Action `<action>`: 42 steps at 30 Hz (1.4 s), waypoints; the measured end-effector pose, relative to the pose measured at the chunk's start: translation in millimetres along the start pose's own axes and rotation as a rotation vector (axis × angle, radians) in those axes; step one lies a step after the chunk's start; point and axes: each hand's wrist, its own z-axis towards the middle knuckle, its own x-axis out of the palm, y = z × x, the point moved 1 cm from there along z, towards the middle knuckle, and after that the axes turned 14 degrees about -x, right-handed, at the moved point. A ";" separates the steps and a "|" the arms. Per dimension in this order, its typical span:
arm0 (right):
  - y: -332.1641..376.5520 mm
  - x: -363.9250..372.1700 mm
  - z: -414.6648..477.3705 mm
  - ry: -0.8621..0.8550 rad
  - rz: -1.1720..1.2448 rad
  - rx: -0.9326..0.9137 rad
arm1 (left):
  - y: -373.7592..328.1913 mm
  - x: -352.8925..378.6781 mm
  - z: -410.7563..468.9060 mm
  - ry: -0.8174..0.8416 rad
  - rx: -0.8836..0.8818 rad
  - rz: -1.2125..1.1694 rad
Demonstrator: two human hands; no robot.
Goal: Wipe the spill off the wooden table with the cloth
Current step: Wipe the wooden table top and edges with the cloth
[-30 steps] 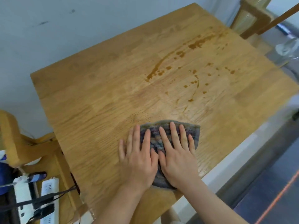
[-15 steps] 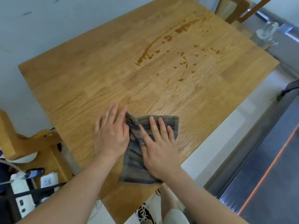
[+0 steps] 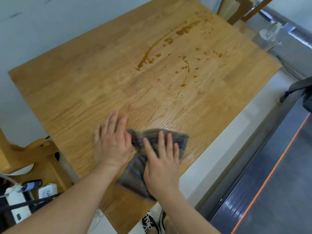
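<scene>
A wooden table (image 3: 87, 85) fills the view. A brown spill (image 3: 168, 53) of streaks and drops lies across its far right part. A grey-blue cloth (image 3: 135, 173) lies flat near the table's front edge. My right hand (image 3: 161, 164) presses on the cloth with straight, spread fingers. My left hand (image 3: 111, 141) lies flat on the bare wood beside the cloth's left edge, its thumb side touching the cloth. Both hands are well short of the spill.
A wooden chair (image 3: 234, 9) stands beyond the far right corner, a clear glass object (image 3: 270, 32) beside it. Another wooden chair (image 3: 20, 154) and white power strips (image 3: 18, 203) with cables are at the lower left. My shoes (image 3: 152, 223) show below the table edge.
Both hands were side by side on the cloth. My left hand slid off to the left onto the wood, and the cloth now lies more lengthwise under my right hand.
</scene>
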 end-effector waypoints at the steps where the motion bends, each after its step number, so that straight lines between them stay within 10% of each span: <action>1: 2.8 1.5 -5.7 0.017 0.001 -0.082 | -0.2 0.2 -0.5 -0.006 0.007 0.002; 5: -56.4 -15.2 6.3 0.047 0.048 -0.279 | 0.9 1.6 -0.7 -0.022 0.003 -0.022; 14: -97.8 -28.5 51.6 -0.088 -0.029 0.100 | 0.2 1.9 0.8 -0.020 -0.019 -0.013; 24: -88.2 -24.8 43.2 0.105 0.019 -0.514 | -1.4 1.9 -0.3 -0.069 -0.012 -0.026; 31: -94.2 -27.8 70.4 0.110 -0.083 -0.400 | 0.8 3.0 2.3 -0.058 -0.022 -0.025; 42: -117.4 -36.8 117.2 0.274 -0.101 -0.931 | 0.5 2.8 0.3 -0.049 -0.043 -0.023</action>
